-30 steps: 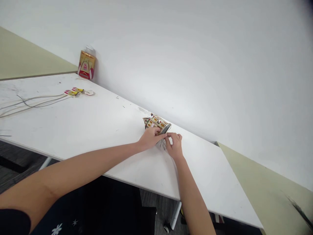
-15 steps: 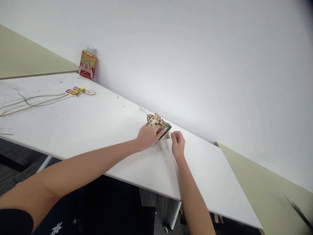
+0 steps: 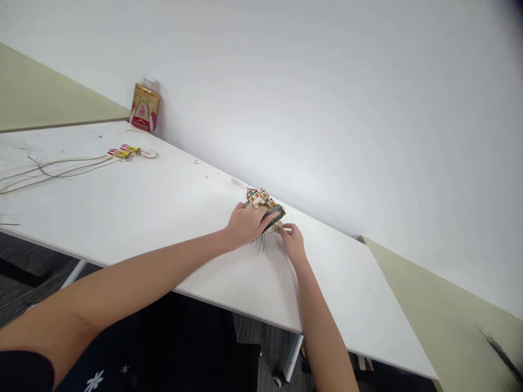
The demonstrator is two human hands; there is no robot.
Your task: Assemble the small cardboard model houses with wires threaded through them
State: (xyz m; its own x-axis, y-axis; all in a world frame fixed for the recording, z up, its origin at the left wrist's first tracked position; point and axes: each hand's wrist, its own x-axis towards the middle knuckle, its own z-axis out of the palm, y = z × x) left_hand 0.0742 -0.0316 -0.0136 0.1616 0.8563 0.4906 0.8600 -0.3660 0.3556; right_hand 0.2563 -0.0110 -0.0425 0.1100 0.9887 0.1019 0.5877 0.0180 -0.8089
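A small model house [image 3: 255, 198] with printed windows and roofs lies on the white table near the wall, a dark curved band [image 3: 274, 216] at its near right side. My left hand [image 3: 244, 224] is closed around the house and band, the thumb pressed on the band. Several thin dark wires [image 3: 262, 242] stick out below that thumb. On the right, my right hand [image 3: 292, 239] pinches at the pale piece [image 3: 278, 225] by the band's lower edge. What sits between those fingertips is too small to make out.
Against the wall at the back left stands a gold and red carton-like bottle [image 3: 144, 106] with a clear top. Small red, white and yellow pieces [image 3: 123, 152] with long cords [image 3: 61, 169] lie on the table's [image 3: 163, 196] left part. Its front edge runs under my forearms.
My right hand has moved left, close against the house and band; before, it was held apart with a thin strand stretched from it. My left hand keeps its hold.
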